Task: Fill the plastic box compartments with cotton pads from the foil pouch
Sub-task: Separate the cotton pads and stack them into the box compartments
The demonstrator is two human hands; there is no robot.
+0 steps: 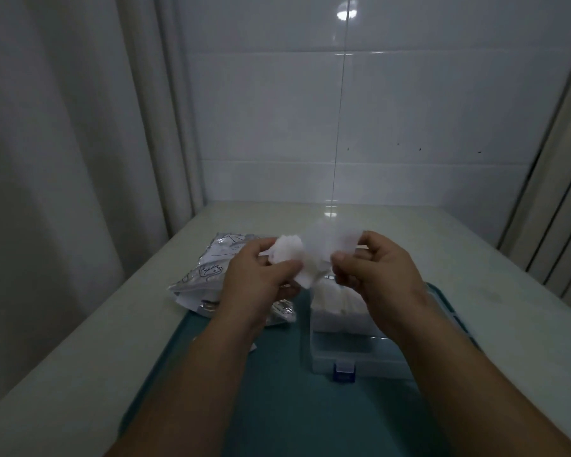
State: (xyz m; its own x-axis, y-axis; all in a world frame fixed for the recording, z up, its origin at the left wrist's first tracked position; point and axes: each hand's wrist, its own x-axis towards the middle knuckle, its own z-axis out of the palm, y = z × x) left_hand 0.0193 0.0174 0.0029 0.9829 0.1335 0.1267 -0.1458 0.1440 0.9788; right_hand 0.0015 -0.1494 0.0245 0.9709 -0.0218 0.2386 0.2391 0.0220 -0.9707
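left hand (261,282) grips cotton pads (285,253); right hand (379,268) pinches their edge. plastic box (340,352) at 5 o'clock, foil pouch (200,268) at 9. peel one cleanly, lay flat in near compartment.

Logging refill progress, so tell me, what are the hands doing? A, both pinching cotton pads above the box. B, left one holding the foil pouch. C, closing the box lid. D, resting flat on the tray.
A: the left hand and right hand each pinch white cotton pads over the box, while the foil pouch lies at the left.
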